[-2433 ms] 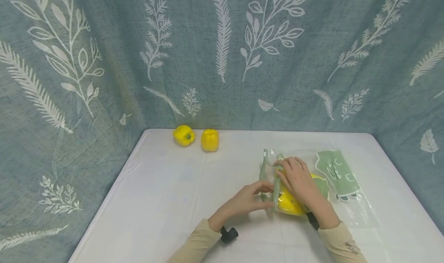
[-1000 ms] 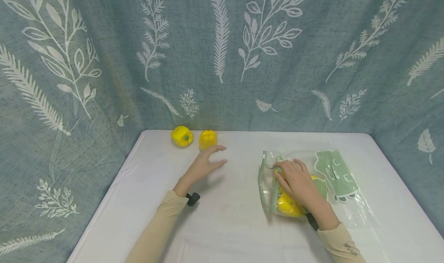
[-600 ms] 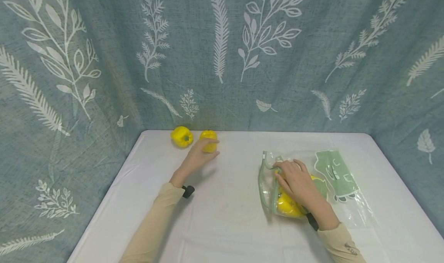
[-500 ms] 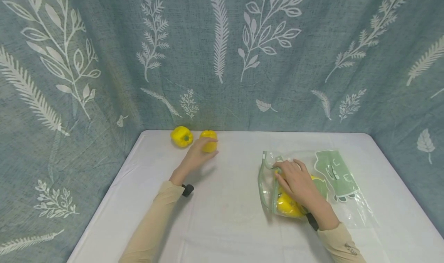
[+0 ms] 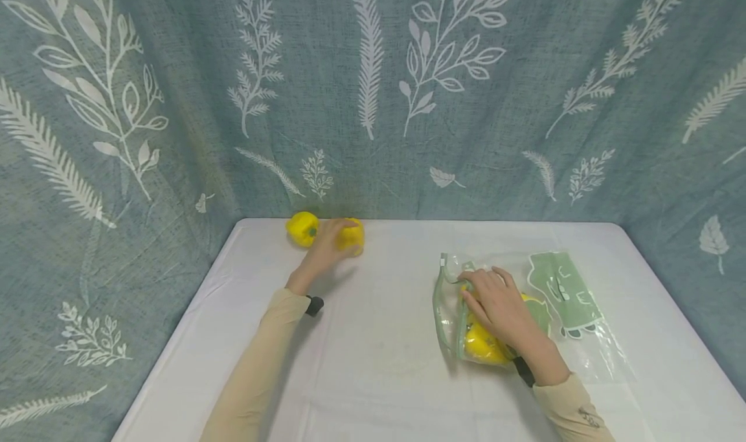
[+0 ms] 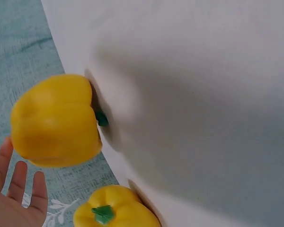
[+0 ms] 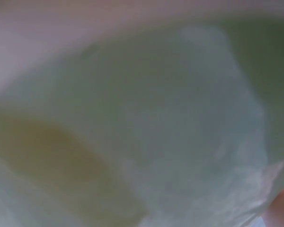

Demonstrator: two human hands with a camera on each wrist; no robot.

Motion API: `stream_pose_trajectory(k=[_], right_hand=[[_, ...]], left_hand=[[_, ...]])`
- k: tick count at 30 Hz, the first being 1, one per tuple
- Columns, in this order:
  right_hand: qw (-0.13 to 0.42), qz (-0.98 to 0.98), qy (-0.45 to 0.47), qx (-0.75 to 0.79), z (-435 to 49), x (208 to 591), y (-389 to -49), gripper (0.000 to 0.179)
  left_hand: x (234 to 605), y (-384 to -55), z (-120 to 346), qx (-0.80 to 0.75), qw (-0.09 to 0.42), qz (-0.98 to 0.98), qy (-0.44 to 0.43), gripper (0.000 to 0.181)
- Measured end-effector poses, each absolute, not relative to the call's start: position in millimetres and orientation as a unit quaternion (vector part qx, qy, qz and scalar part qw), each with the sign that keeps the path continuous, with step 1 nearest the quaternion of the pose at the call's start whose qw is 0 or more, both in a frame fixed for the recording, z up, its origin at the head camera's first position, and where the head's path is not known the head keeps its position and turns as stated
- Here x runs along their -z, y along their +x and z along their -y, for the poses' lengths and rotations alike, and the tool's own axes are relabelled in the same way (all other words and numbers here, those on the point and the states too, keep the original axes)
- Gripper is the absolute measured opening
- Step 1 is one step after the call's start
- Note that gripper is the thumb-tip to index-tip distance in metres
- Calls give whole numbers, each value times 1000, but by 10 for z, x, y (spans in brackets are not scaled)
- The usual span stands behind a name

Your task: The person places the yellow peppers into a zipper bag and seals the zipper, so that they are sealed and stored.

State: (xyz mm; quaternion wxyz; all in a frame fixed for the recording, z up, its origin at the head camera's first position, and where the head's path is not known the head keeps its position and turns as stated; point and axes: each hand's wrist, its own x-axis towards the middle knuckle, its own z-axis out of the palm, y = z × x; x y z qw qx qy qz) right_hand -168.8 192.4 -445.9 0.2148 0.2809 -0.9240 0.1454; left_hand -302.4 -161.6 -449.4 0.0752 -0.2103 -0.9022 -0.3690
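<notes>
My left hand (image 5: 322, 248) reaches around the right-hand yellow bell pepper (image 5: 352, 236) at the back of the table. In the left wrist view its spread fingers lie beside that bell pepper (image 6: 54, 125), one fingertip right at its skin. A second yellow bell pepper (image 5: 302, 228) lies just left of it, green stem showing. At the right, my right hand (image 5: 501, 306) holds the mouth edge of a clear zip bag (image 5: 445, 325) with green trim. Yellow bell pepper (image 5: 484, 345) shows through the film under that hand. The right wrist view is blurred, filled by bag film (image 7: 180, 127).
The zip bag's flat part, with a green cartoon print (image 5: 565, 293), spreads to the right. A white cloth covers the table (image 5: 379, 377). Blue-green leaf-patterned curtains (image 5: 326, 92) stand behind the table and at both sides.
My left hand has left the bag's mouth and moved left and back to the right-hand bell pepper on the table. The right hand has kept its place on the bag.
</notes>
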Motion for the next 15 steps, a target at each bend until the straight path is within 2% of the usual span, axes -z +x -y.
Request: stream_pose_trajectory(k=[8,15], right_hand=[[215,923,283,-147,-1924,4457,-1689,27],[214,924,282,-146,-1918,4459,-1693,28]], left_hand=[[4479,-3119,1631,366,61,906,-201,48],[4473,-3202,1643,353,21,916,-188,53]])
